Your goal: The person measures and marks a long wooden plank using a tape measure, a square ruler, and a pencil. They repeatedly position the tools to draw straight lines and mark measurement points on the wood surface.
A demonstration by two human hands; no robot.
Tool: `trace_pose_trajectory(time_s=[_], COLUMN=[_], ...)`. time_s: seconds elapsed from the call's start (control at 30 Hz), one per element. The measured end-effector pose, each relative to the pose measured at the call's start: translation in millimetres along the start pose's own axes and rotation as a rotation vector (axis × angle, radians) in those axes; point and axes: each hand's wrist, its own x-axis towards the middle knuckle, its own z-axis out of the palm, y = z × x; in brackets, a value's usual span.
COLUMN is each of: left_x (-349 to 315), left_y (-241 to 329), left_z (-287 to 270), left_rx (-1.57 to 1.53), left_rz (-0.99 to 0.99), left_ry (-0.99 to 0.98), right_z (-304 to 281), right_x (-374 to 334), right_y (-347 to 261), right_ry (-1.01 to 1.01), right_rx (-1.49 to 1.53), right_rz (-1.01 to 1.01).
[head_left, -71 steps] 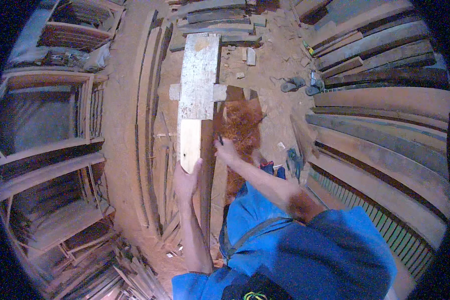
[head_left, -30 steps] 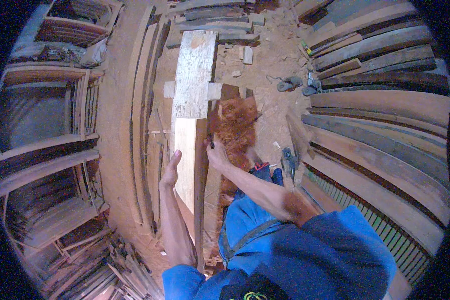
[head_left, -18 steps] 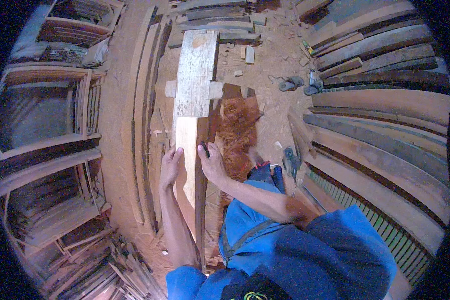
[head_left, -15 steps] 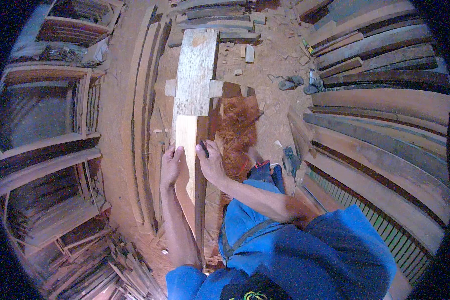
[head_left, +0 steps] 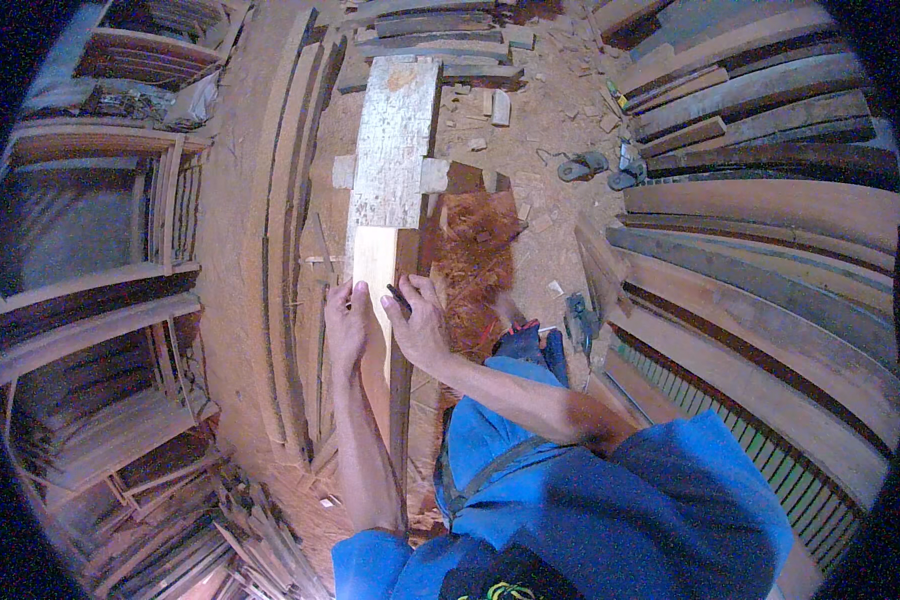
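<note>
A long pale wooden plank (head_left: 374, 262) runs away from me, its far part under a weathered whitish board (head_left: 395, 140). My left hand (head_left: 345, 325) rests flat on the plank's left edge, fingers pointing forward. My right hand (head_left: 416, 322) sits on the plank's right side and pinches a dark pencil (head_left: 399, 299) with its tip toward the wood. Both hands lie side by side, almost touching. My blue trousers and shirt fill the lower right.
A pile of reddish wood shavings (head_left: 475, 265) lies right of the plank. Long planks (head_left: 760, 250) are stacked on the right, curved boards (head_left: 285, 200) on the left, wooden frames (head_left: 90, 300) far left. Sandals (head_left: 595, 168) and a small tool (head_left: 580, 320) lie on the sawdust floor.
Both hands have slid back toward me along the plank and come closer together. The right hand now holds the pencil against the wood.
</note>
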Motion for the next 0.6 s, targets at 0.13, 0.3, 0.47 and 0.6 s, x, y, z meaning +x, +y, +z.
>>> trace_pose_trajectory(time_s=[0.13, 0.3, 0.47, 0.6], left_x=[1, 3, 4, 5], left_y=[-2, -8, -12, -11], left_z=[2, 3, 1, -1], left_rx=[-0.066, -0.078, -0.075, -0.027], left_rz=[-0.029, -0.001, -0.067, -0.104], left_ry=[-0.009, -0.004, -0.022, -0.033], right_z=[-9, -15, -17, -18], right_x=[1, 5, 5, 6], right_y=[-9, -11, -9, -11], right_ry=[-0.033, -0.035, -0.046, -0.051], right_rx=[-0.025, -0.07, -0.073, -0.092], right_rz=[-0.034, -0.109, -0.142, -0.15])
